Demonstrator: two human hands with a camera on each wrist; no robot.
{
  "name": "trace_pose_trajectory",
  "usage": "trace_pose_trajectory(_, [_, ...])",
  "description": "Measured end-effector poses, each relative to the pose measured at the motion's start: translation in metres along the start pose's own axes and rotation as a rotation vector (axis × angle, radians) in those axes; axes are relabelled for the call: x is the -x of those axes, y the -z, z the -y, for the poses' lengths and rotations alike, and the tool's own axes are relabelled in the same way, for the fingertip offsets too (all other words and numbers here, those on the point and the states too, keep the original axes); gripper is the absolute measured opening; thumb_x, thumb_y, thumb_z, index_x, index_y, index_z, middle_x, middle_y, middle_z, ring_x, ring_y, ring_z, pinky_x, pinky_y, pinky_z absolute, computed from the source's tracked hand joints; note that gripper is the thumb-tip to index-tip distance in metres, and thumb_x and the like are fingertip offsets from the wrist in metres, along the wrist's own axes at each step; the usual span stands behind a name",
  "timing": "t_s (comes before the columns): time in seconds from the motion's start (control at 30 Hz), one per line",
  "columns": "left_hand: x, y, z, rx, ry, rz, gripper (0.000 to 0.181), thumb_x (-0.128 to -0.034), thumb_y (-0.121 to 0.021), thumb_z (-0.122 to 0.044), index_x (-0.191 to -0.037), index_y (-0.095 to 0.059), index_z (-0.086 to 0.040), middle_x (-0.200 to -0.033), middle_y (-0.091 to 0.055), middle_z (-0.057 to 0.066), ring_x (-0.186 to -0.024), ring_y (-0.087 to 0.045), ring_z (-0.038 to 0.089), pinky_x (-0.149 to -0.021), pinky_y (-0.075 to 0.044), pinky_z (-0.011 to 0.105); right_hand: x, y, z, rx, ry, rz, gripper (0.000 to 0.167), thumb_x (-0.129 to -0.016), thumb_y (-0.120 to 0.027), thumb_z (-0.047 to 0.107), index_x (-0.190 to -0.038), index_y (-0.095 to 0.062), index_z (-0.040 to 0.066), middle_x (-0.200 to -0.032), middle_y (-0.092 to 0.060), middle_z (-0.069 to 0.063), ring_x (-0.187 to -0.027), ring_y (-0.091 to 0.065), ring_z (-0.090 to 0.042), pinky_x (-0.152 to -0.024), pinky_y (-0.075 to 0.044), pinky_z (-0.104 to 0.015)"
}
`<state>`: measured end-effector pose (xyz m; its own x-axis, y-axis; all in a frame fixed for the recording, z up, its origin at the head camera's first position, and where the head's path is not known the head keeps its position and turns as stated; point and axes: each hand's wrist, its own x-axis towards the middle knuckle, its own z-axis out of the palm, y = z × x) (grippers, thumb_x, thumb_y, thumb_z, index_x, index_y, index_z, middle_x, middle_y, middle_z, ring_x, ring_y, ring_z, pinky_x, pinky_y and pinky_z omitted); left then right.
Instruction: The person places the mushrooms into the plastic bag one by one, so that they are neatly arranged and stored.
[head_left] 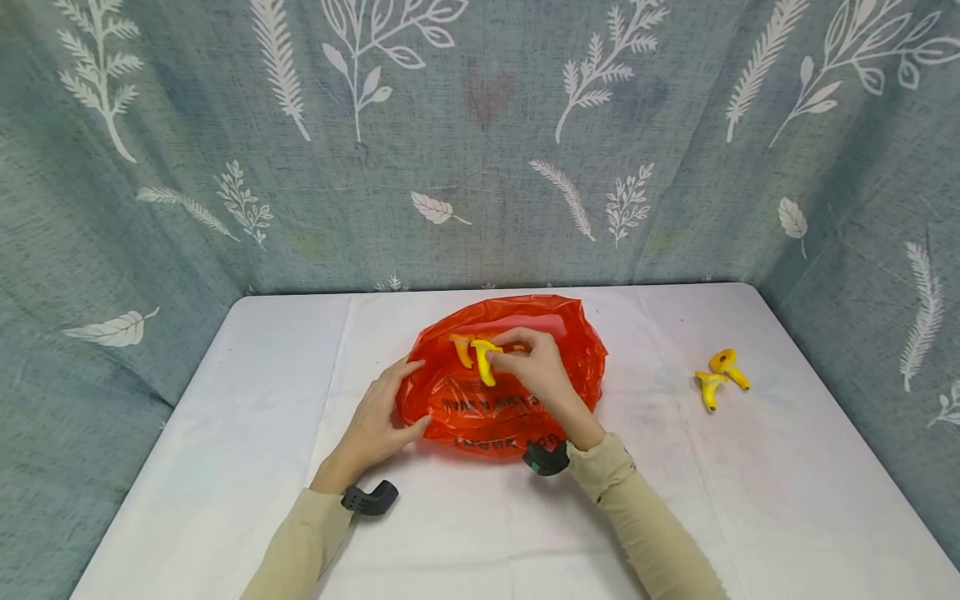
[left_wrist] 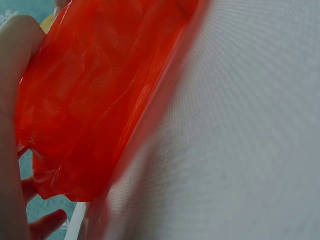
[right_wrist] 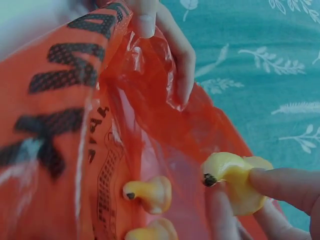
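A crinkled red plastic bag with dark print lies on the table, its mouth spread wide. My left hand holds the bag's left edge between thumb and fingers. Over the opening, my right hand pinches a yellow chanterelle-shaped toy mushroom between thumb and fingers. Its dark-tipped stem shows in the right wrist view. Inside the bag, that view also shows a similar mushroom and part of another mushroom. The left wrist view is mostly filled by the bag's outer side.
Two more yellow mushrooms, one upright-looking and one dark-spotted, lie close together on the table's right side. A white cloth covers the table. Patterned grey-green curtains hang behind it and at both sides.
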<state>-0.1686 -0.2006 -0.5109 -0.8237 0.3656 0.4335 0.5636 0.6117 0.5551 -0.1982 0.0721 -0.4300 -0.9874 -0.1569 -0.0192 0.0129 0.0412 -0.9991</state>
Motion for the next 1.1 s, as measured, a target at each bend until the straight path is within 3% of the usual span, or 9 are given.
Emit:
trace_pose_trajectory(0.27, [0.000,0.001,-0.001,-0.006,-0.012,-0.002,0.078,-0.0776,-0.075,-0.029,-0.147,-0.042,-0.016,-0.151,-0.043,0.009,-0.138,-0.039,0.030,-0.108,-0.033,0.054,-0.005,-0.014,-0.002,0.150,-0.091,0.010,0.018,-0.086,-0.076,0.010,-0.102,-0.073,0.002,-0.101,-0.070,-0.011,-0.072,-0.070,-0.028,-0.075,-0.059,-0.042])
trace_pose_trajectory(0.53, [0.000,0.001,-0.001,0.000,-0.005,0.001,0.078,-0.0781,-0.074,-0.029,-0.147,-0.041,-0.016,-0.152,-0.042,0.007,-0.139,-0.038,0.028,-0.108,-0.033,0.053,-0.008,-0.024,-0.014,0.289,-0.112,0.015,0.018,-0.085,-0.078,0.012,-0.100,-0.074,0.004,-0.098,-0.068,-0.009,-0.072,-0.066,-0.026,-0.069,-0.059,-0.036])
trace_pose_trajectory(0.8, [0.000,0.002,-0.004,0.008,0.003,0.004,0.078,-0.0781,-0.075,-0.029,-0.147,-0.041,-0.017,-0.152,-0.041,0.007,-0.139,-0.038,0.027,-0.109,-0.033,0.053,-0.010,-0.030,-0.025,0.380,-0.126,0.033,0.017,-0.085,-0.077,0.013,-0.099,-0.073,0.005,-0.087,-0.068,-0.007,-0.064,-0.065,-0.022,-0.053,-0.051,-0.027])
trace_pose_trajectory(1.1, [0.000,0.001,-0.003,0.002,0.005,0.005,0.078,-0.0786,-0.074,-0.030,-0.148,-0.041,-0.018,-0.153,-0.041,0.007,-0.139,-0.038,0.026,-0.109,-0.033,0.054,-0.009,-0.036,-0.033,0.433,-0.126,0.004,0.011,-0.085,-0.078,0.011,-0.093,-0.073,0.005,-0.089,-0.067,-0.006,-0.065,-0.061,-0.016,-0.059,-0.050,-0.026])
